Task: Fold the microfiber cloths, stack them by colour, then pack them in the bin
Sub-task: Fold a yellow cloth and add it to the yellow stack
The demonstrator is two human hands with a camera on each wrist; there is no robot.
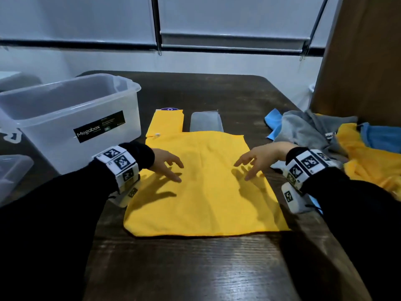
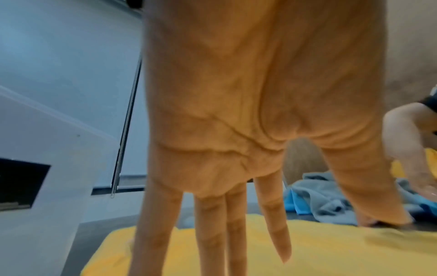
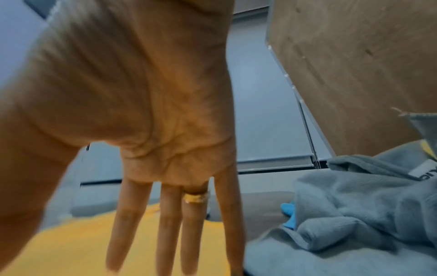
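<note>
A yellow microfiber cloth [image 1: 206, 187] lies spread flat on the dark wooden table [image 1: 195, 268]. My left hand [image 1: 167, 165] hovers palm down over its left part with straight, spread fingers [image 2: 212, 233]. My right hand [image 1: 253, 161] is over its right part, fingers [image 3: 170, 233] also straight and spread. Neither hand holds anything. Behind the spread cloth lie a folded yellow cloth [image 1: 167, 123] and a folded grey cloth [image 1: 206, 122]. A clear plastic bin [image 1: 71, 118] stands at the left, with nothing visible inside.
A loose heap of grey [image 1: 303, 131], blue [image 1: 382, 137] and yellow [image 1: 373, 166] cloths lies at the right, below a brown panel [image 1: 364, 61]. Another clear container [image 1: 13, 177] sits at the far left edge. The table's near part is bare wood.
</note>
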